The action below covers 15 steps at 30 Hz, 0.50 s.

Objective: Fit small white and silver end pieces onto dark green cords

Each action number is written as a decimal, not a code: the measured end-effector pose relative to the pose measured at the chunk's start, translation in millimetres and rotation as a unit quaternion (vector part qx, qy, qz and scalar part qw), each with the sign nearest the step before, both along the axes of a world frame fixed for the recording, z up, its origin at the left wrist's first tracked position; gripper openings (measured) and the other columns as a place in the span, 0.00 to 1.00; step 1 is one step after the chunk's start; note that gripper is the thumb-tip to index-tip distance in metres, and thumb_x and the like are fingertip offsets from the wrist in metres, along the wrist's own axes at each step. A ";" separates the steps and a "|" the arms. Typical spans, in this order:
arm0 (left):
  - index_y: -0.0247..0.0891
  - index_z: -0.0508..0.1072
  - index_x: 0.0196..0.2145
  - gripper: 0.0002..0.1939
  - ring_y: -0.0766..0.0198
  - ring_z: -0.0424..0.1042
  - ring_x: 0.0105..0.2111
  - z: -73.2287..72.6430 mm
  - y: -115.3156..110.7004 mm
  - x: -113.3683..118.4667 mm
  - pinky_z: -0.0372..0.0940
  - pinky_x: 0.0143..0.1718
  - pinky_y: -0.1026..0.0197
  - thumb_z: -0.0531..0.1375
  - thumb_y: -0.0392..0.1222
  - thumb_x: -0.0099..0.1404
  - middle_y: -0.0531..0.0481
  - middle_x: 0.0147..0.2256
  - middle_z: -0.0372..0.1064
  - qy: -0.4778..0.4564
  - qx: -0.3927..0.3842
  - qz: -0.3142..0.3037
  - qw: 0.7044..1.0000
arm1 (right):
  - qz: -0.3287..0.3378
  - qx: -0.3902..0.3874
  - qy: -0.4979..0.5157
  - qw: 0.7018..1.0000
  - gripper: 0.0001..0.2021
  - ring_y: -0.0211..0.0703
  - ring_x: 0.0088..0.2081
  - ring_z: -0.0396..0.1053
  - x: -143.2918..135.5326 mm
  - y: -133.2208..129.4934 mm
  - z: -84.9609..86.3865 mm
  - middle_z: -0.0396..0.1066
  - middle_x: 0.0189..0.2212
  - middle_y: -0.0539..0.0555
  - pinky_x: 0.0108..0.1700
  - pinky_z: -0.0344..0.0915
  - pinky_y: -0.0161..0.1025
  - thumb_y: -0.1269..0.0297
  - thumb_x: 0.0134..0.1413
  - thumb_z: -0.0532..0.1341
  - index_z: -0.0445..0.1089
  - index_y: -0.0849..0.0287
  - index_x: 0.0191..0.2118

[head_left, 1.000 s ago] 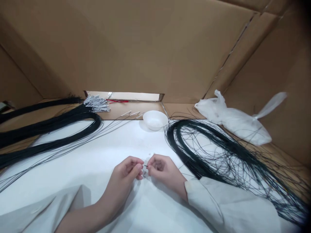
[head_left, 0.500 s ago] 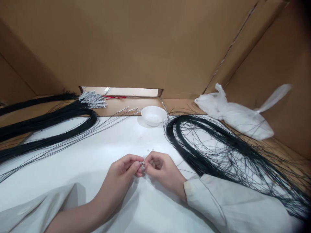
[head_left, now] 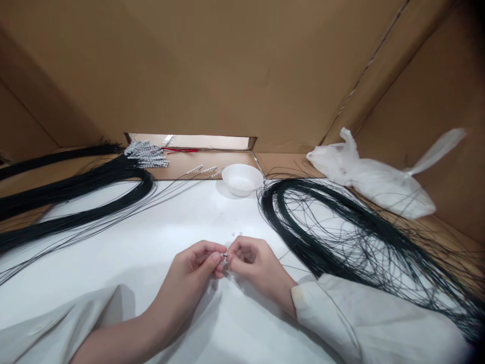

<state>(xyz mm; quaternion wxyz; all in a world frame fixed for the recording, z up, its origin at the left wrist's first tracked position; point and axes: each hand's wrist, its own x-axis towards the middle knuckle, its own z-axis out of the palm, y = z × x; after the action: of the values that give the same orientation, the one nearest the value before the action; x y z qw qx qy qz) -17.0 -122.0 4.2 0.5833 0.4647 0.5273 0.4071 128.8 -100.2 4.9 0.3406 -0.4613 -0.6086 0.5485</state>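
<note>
My left hand and my right hand meet over the white table, their fingertips almost touching. The left one pinches a tiny whitish piece, mostly hidden by the thumb and forefinger. Between the tips shows the short dark end of a black wire, pinched by my right thumb and forefinger. Beyond the hands lie a few tiny pale pieces. Farther back stands a white bowl with small white bits in it.
At right lies a loose coil of dark wires; behind it, white plastic bags. On the left are wire bundles with white, dark-marked ends. Several single wires with white ends reach toward the bowl. Cardboard walls enclose the table.
The view has shifted slightly, so things sit a little farther right. Both hands keep their pinch, fingertips still together.
</note>
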 end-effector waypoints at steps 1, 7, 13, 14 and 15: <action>0.38 0.72 0.32 0.07 0.68 0.63 0.26 -0.3 0.0 -0.1 0.57 0.30 0.66 0.56 0.43 0.60 0.54 0.22 0.65 -0.002 0.003 -0.002 1.000 | 0.000 -0.001 0.001 1.000 0.03 0.33 0.24 0.64 0.0 0.0 0.4 0.67 0.20 0.50 0.27 0.60 0.31 0.71 0.44 0.57 0.66 0.63 0.24; 0.37 0.72 0.31 0.08 0.68 0.64 0.25 2.5 -1.3 0.6 0.58 0.29 0.66 0.56 0.42 0.59 0.53 0.22 0.66 0.000 0.004 -0.001 1.000 | 0.004 -0.016 0.002 1.000 0.04 0.35 0.25 0.66 -0.1 0.3 2.5 0.69 0.22 0.51 0.28 0.61 0.32 0.70 0.45 0.58 0.67 0.64 0.24; 0.37 0.72 0.31 0.07 0.69 0.64 0.25 4.6 -0.4 0.6 0.58 0.29 0.67 0.56 0.42 0.59 0.54 0.22 0.67 0.000 -0.005 -0.005 1.000 | 0.012 -0.033 0.005 0.999 0.04 0.38 0.26 0.67 0.4 1.0 3.8 0.71 0.23 0.54 0.30 0.63 0.35 0.70 0.44 0.57 0.67 0.65 0.24; 0.37 0.72 0.31 0.07 0.69 0.64 0.25 4.0 -0.3 0.4 0.58 0.29 0.67 0.56 0.42 0.59 0.54 0.22 0.67 0.000 -0.003 -0.006 1.000 | 0.013 -0.034 0.008 0.999 0.04 0.39 0.27 0.68 0.5 1.0 3.6 0.71 0.23 0.54 0.30 0.63 0.35 0.70 0.44 0.57 0.67 0.65 0.24; 0.36 0.72 0.31 0.07 0.69 0.64 0.25 3.2 -0.4 0.2 0.58 0.29 0.67 0.56 0.42 0.59 0.53 0.22 0.67 -0.001 -0.002 -0.006 1.000 | 0.015 -0.034 0.010 0.999 0.04 0.39 0.27 0.68 0.7 1.1 3.2 0.71 0.23 0.55 0.31 0.63 0.36 0.71 0.44 0.57 0.67 0.65 0.24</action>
<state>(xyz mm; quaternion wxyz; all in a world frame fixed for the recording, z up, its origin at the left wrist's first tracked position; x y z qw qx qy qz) -16.8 -122.3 7.4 0.5868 0.4664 0.5249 0.4033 129.5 -99.1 8.1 0.3230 -0.4577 -0.5930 0.5784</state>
